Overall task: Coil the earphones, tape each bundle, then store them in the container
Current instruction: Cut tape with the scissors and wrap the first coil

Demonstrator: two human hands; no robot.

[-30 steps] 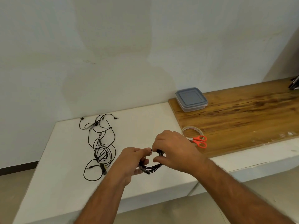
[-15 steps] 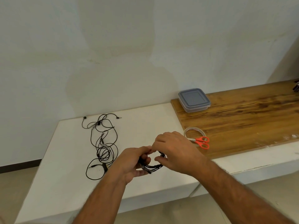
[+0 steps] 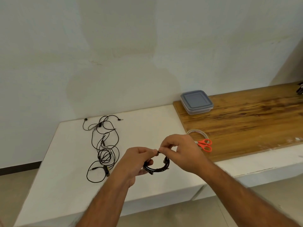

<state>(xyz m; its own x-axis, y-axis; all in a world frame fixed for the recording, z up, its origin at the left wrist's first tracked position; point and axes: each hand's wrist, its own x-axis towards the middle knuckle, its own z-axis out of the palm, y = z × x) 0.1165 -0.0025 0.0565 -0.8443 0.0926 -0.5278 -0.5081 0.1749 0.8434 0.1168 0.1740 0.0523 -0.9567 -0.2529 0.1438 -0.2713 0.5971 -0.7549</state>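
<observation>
A black earphone coil (image 3: 158, 168) hangs in a small loop between both hands above the white table (image 3: 65, 177). My left hand (image 3: 136, 163) grips the coil's left side, fingers curled round the strands. My right hand (image 3: 180, 151) pinches the top of the loop between thumb and forefinger, right against the left thumb. Loose tangled black earphones (image 3: 105, 149) lie on the table to the left. A clear tape roll (image 3: 196, 133) and orange-handled scissors (image 3: 205, 145) lie on the wooden board just behind my right hand. The closed grey-lidded container (image 3: 196, 101) stands at the board's far left corner.
The wooden board (image 3: 254, 122) covers the table's right part. A white wall rises directly behind. The table's front edge drops to a tiled floor (image 3: 164, 218). A dark object (image 3: 300, 90) pokes in at the far right edge.
Both hands have risen slightly and drawn together at the top of the coil; my right fingers now pinch the loop's top next to the left thumb. The loop hangs more open below.
</observation>
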